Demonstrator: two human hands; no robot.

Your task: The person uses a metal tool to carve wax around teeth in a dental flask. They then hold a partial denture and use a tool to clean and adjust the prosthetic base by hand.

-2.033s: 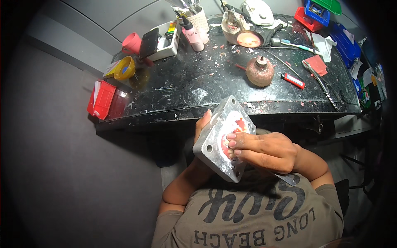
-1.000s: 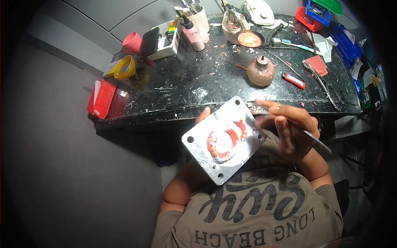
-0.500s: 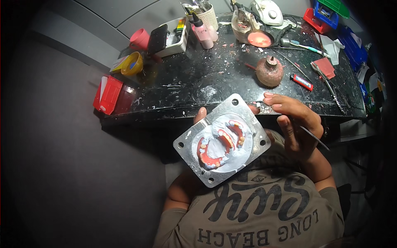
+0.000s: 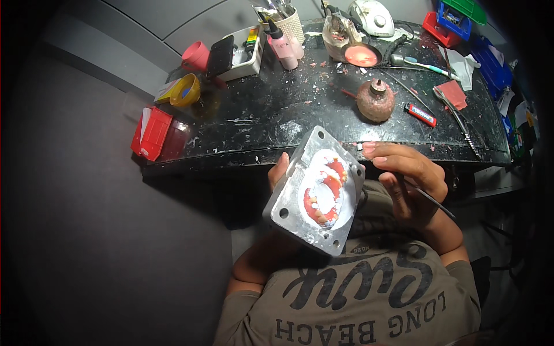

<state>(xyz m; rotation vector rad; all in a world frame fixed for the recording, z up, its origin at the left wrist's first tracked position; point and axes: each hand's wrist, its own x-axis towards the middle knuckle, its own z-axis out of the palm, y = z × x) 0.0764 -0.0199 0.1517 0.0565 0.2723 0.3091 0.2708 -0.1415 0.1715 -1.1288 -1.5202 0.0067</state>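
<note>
My left hand [image 4: 279,168] grips a square metal flask [image 4: 294,187] with corner holes, tilted, its fingers mostly hidden behind it. In the flask lies white plaster [image 4: 326,200] bearing red dental arches [image 4: 311,203] with tooth-coloured and white bits along them. Just right of the flask, my right hand [image 4: 415,173] has a thin metal tool [image 4: 434,202] between thumb and fingers, its flat end sticking out toward the lower right; the fingertips hover near the flask's upper right edge without clearly touching the plaster.
The dark bench [image 4: 259,121] carries a round metal burner [image 4: 375,105], red lighter [image 4: 420,115], long metal instrument [image 4: 461,130], pan of pink material [image 4: 361,56], pink bottle [image 4: 285,53], white tray [image 4: 241,67], yellow bowl [image 4: 193,89] and red bins [image 4: 154,130]. Stacked coloured bins [image 4: 453,23] stand back right.
My right hand has come off the red material and moved rightward with the tool. The flask was turned flatter toward the camera, then in the last half second tilted back to a steeper angle.
</note>
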